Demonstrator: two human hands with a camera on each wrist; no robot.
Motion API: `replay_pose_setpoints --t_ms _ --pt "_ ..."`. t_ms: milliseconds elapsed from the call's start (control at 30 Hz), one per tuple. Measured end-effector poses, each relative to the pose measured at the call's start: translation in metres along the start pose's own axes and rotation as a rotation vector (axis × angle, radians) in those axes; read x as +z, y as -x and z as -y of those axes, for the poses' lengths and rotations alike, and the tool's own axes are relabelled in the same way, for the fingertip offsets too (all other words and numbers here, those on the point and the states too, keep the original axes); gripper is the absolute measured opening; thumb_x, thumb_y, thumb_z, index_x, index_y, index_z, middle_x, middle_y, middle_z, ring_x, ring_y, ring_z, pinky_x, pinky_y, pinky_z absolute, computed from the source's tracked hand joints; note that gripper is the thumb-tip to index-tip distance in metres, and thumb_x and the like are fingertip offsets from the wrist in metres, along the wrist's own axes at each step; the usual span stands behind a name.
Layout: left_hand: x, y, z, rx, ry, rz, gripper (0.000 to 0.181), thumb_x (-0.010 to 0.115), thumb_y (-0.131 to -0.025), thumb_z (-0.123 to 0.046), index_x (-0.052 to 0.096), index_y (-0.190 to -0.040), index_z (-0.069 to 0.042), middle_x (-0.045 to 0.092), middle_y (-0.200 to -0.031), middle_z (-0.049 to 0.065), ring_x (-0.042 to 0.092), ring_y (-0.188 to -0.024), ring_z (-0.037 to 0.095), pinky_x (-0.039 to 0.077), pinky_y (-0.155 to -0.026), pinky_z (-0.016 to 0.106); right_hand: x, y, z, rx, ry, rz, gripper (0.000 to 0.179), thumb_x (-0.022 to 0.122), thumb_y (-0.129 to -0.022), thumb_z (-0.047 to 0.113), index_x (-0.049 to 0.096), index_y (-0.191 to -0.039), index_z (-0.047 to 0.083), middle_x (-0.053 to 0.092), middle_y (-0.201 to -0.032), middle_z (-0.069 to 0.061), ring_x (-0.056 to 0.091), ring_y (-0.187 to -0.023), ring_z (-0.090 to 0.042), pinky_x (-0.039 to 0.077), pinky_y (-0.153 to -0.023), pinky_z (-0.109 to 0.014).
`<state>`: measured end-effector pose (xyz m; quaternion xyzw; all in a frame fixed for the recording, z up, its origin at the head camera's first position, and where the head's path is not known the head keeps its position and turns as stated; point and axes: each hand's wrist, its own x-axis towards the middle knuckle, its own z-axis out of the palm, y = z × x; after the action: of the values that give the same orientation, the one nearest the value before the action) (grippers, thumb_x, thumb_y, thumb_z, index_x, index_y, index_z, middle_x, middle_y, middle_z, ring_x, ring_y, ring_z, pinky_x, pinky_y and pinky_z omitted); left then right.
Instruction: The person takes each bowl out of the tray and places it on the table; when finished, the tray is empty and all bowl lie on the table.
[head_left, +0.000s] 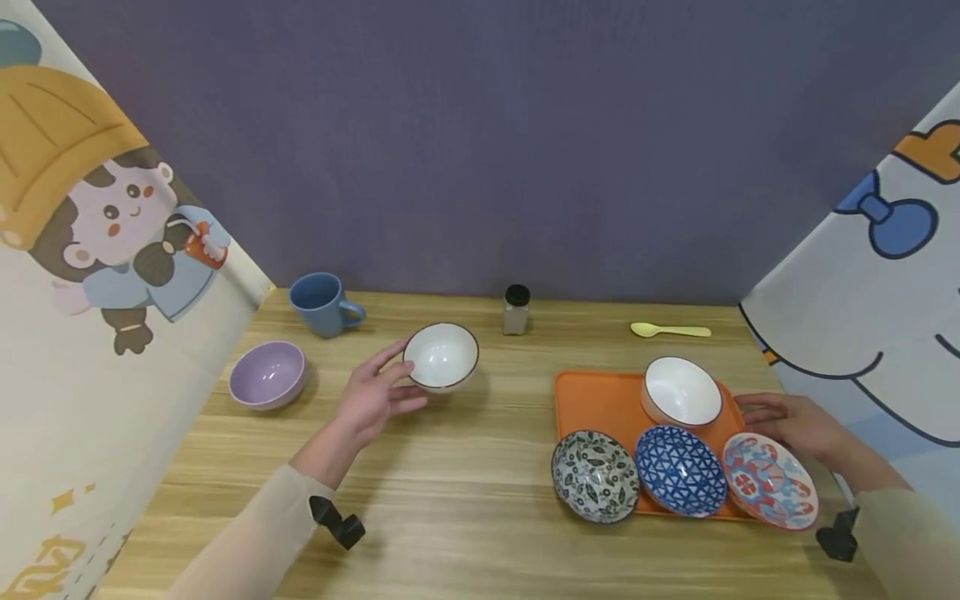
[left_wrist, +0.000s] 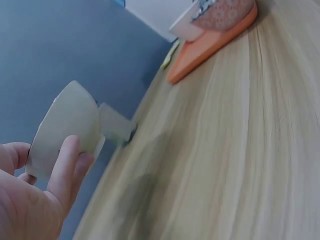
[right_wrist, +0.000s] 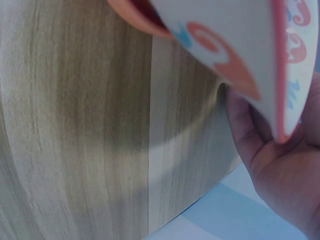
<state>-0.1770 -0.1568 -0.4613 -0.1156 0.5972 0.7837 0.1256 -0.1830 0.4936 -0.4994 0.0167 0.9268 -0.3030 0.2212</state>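
Currently, the head view shows the left hand (head_left: 375,398) gripping a dark-rimmed white bowl (head_left: 441,357) by its side, the thumb lapping over the rim and other fingers reaching along the outside. This bowl is between a blue mug (head_left: 322,307) and a small jar (head_left: 516,315) with a black lid, while a purple bowl (head_left: 267,375) stands on the wooden table (head_left: 450,508) nearer the left wall. Over on the right, an orange tray (head_left: 596,400) bears a second white bowl (head_left: 681,392); along its near edge sit a leaf-patterned bowl (head_left: 596,477), a blue patterned bowl (head_left: 680,471) and a red-and-blue bowl (head_left: 770,481), the last jutting past the corner. The right hand (head_left: 798,427) is just beside that corner, its fingers loosely extended. A yellow spoon (head_left: 670,331) lies beyond the tray.

From the left wrist, the dark-rimmed white bowl appears raised clear of the table, with fingers against its outer wall.

From the right wrist, the red-and-blue bowl fills the upper right and partly covers the right hand, whose palm is close behind its rim; whether they touch, I cannot tell.
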Motion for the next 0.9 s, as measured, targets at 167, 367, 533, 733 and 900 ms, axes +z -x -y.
replay_pose_setpoints --t_ms 167,367,533,733,900 --pt "-0.024 0.002 0.005 0.009 0.015 -0.059 0.056 0.055 -0.106 -0.012 0.039 -0.159 -0.021 0.036 -0.151 0.025 0.074 -0.087 0.025 0.065 -0.087 0.041 -0.002 0.0 0.003 0.0 -0.017 0.007 0.059 0.063 -0.099 0.014 0.042 -0.15 -0.007 0.065 -0.125 -0.03 0.066 -0.107 -0.036 0.062 -0.077 -0.035" --pt "-0.052 0.006 0.009 -0.011 0.05 -0.118 0.058 0.052 -0.107 -0.011 0.034 -0.162 -0.021 0.035 -0.153 0.026 0.074 -0.088 0.023 0.064 -0.089 0.039 -0.001 0.002 0.004 0.001 -0.028 0.011 0.061 0.064 -0.099 0.017 0.042 -0.15 -0.008 0.065 -0.124 -0.029 0.067 -0.105 -0.033 0.06 -0.074 -0.032" --pt "-0.068 0.012 0.01 -0.017 0.063 -0.156 0.062 0.053 -0.107 -0.013 0.03 -0.163 -0.022 0.03 -0.157 0.026 0.074 -0.089 0.022 0.063 -0.093 0.04 -0.001 0.002 0.003 0.009 -0.007 0.002 0.062 0.065 -0.099 0.021 0.043 -0.15 -0.007 0.066 -0.125 -0.029 0.067 -0.107 -0.036 0.06 -0.075 -0.032" --pt "-0.074 0.013 0.013 -0.006 0.082 -0.174 0.063 0.053 -0.107 -0.011 0.028 -0.164 -0.022 0.027 -0.159 0.027 0.074 -0.089 0.022 0.062 -0.095 0.04 -0.002 0.003 0.005 0.019 -0.017 0.011 0.063 0.065 -0.1 0.022 0.042 -0.15 -0.007 0.066 -0.127 -0.029 0.067 -0.109 -0.038 0.06 -0.076 -0.033" --pt "-0.077 0.011 0.015 -0.002 0.094 -0.187 0.065 0.053 -0.107 -0.009 0.027 -0.164 -0.022 0.022 -0.163 0.027 0.074 -0.089 0.023 0.062 -0.095 0.04 -0.002 0.001 0.004 0.023 -0.043 0.02 0.066 0.066 -0.1 0.025 0.04 -0.151 -0.007 0.066 -0.128 -0.029 0.067 -0.111 -0.039 0.06 -0.078 -0.034"
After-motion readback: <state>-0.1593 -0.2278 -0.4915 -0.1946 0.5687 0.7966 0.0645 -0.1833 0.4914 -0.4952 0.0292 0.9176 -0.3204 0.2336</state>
